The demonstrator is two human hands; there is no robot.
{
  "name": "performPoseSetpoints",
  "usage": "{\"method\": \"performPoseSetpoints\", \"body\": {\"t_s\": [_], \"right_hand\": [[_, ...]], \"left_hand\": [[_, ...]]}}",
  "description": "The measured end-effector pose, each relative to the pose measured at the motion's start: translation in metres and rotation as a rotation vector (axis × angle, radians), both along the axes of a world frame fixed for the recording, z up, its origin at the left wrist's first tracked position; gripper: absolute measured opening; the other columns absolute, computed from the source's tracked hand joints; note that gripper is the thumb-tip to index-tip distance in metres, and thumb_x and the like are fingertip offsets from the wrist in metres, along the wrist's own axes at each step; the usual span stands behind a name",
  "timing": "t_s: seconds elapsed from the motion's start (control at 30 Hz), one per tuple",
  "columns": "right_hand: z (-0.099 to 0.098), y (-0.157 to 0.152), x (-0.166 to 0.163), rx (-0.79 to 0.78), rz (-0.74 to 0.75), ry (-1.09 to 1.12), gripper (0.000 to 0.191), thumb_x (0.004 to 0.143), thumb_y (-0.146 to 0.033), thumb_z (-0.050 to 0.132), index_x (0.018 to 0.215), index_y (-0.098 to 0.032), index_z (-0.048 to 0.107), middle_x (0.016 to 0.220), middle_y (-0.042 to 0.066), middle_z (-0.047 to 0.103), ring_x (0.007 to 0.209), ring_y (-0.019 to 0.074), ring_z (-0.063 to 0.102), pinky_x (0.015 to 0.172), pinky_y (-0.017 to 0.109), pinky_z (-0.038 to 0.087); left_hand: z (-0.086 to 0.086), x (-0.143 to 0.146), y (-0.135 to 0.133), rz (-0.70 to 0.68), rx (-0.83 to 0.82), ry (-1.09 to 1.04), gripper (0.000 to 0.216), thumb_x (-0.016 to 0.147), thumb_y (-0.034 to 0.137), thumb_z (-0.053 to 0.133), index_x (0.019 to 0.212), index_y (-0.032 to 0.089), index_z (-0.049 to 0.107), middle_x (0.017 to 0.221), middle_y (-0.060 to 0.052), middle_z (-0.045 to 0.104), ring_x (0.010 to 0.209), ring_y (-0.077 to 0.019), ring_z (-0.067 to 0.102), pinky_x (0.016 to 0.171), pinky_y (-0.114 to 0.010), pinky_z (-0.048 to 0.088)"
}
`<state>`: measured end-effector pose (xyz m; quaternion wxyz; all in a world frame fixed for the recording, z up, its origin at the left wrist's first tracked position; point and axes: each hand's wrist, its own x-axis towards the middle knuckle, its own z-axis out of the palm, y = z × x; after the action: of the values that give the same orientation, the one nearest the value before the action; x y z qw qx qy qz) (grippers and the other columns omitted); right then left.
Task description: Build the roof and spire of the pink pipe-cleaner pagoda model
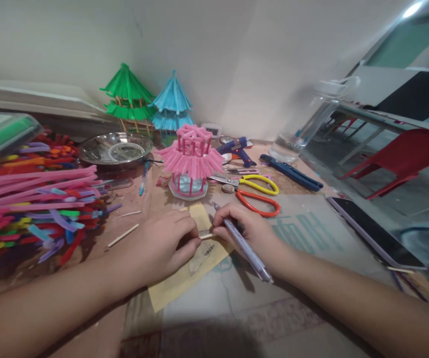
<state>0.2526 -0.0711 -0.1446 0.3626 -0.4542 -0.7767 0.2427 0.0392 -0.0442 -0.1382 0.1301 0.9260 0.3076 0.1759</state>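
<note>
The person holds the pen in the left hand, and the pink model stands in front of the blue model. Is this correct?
Not entirely. The head view shows the pen in the right hand; the pink model does stand in front of the blue model.

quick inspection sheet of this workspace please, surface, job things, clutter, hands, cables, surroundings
surface: table, with a printed sheet partly under yellow paper
job's things: pale stick above the yellow paper; pink model upright beyond the hands
clutter: pipe cleaners heaped left; scissors, glue gun and phone right of the pink model
hands: left hand pinches the pale stick; right hand holds a purple pen
cables: dark strands by the phone, too blurred to identify
surroundings: wall behind; red chair right
</note>
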Motion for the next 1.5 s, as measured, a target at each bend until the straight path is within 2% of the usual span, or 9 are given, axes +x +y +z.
{"method": "performPoseSetpoints", "body": {"t_s": [0.2,0.6,0.8,0.87,0.93,1.0,1.1,1.27,1.5], "right_hand": [[0.001,0.001,0.01,-0.012,0.142,-0.062,0.009,0.084,-0.013,0.055,0.089,-0.02,0.054,0.085,0.002,0.061,0.076,0.0138,0.056,0.069,0.026,0.046],[-0.001,0.001,0.007,0.008,0.073,-0.089,0.007,0.085,-0.013,0.054,0.086,-0.02,0.054,0.081,0.002,0.06,0.076,0.015,0.056,0.07,0.028,0.046],[0.003,0.001,0.008,0.004,0.056,-0.063,0.005,0.084,-0.017,0.057,0.083,-0.02,0.054,0.077,0.001,0.059,0.072,0.0142,0.054,0.067,0.026,0.044],[0.006,-0.002,0.007,0.03,0.032,0.013,0.01,0.086,-0.024,0.057,0.077,-0.02,0.054,0.073,0.0,0.057,0.068,0.0133,0.053,0.064,0.026,0.043],[0.008,-0.007,0.004,0.051,0.023,0.1,0.02,0.091,-0.029,0.049,0.075,-0.02,0.057,0.068,-0.001,0.055,0.064,0.0125,0.052,0.063,0.026,0.042],[0.01,-0.01,0.0,0.001,0.004,0.148,0.021,0.092,-0.027,0.044,0.081,-0.02,0.061,0.065,-0.002,0.055,0.059,0.0114,0.051,0.059,0.025,0.041],[0.008,-0.013,-0.007,-0.139,-0.047,0.195,0.002,0.083,-0.022,0.053,0.083,-0.021,0.055,0.063,-0.004,0.054,0.051,0.009,0.047,0.048,0.022,0.034],[0.001,-0.008,-0.008,-0.169,-0.091,0.2,0.021,0.081,-0.028,0.056,0.068,-0.022,0.041,0.057,-0.006,0.046,0.048,0.008,0.04,0.046,0.021,0.03],[-0.001,-0.005,-0.004,-0.175,-0.125,0.072,0.023,0.082,-0.032,0.054,0.067,-0.022,0.041,0.058,-0.005,0.045,0.051,0.0093,0.039,0.047,0.023,0.029]], "left_hand": [[0.002,0.0,-0.001,0.032,-0.014,0.032,0.013,0.086,0.019,0.049,0.077,0.019,0.058,0.078,-0.003,0.058,0.078,-0.0186,0.055,0.067,-0.028,0.041],[0.002,0.002,0.001,0.012,0.02,-0.008,0.011,0.087,0.018,0.048,0.083,0.018,0.059,0.081,-0.003,0.058,0.077,-0.0177,0.055,0.066,-0.028,0.041],[0.0,0.003,0.003,0.031,-0.06,-0.036,0.011,0.085,0.015,0.049,0.078,0.018,0.057,0.08,-0.001,0.058,0.078,-0.0168,0.055,0.067,-0.028,0.04],[-0.001,0.003,0.004,0.039,-0.077,-0.041,0.01,0.084,0.015,0.05,0.077,0.018,0.056,0.079,-0.001,0.057,0.077,-0.0168,0.054,0.067,-0.028,0.04],[-0.001,0.003,0.004,0.043,-0.093,-0.039,0.008,0.084,0.016,0.051,0.077,0.019,0.055,0.079,-0.001,0.057,0.076,-0.0166,0.054,0.065,-0.028,0.039],[-0.001,0.003,0.004,0.048,-0.108,-0.032,0.008,0.085,0.017,0.051,0.077,0.019,0.054,0.078,-0.001,0.057,0.074,-0.0164,0.053,0.065,-0.028,0.038],[0.0,0.004,0.004,0.065,-0.115,-0.021,0.009,0.084,0.017,0.051,0.076,0.019,0.054,0.077,-0.001,0.057,0.074,-0.0167,0.053,0.065,-0.028,0.038],[-0.001,0.006,0.004,0.073,-0.115,-0.013,0.007,0.082,0.016,0.053,0.075,0.019,0.054,0.077,0.0,0.057,0.075,-0.0169,0.053,0.066,-0.028,0.038],[-0.001,0.006,0.004,0.072,-0.093,-0.005,0.008,0.081,0.017,0.054,0.073,0.019,0.055,0.074,0.001,0.057,0.071,-0.0158,0.053,0.064,-0.028,0.037]]}}
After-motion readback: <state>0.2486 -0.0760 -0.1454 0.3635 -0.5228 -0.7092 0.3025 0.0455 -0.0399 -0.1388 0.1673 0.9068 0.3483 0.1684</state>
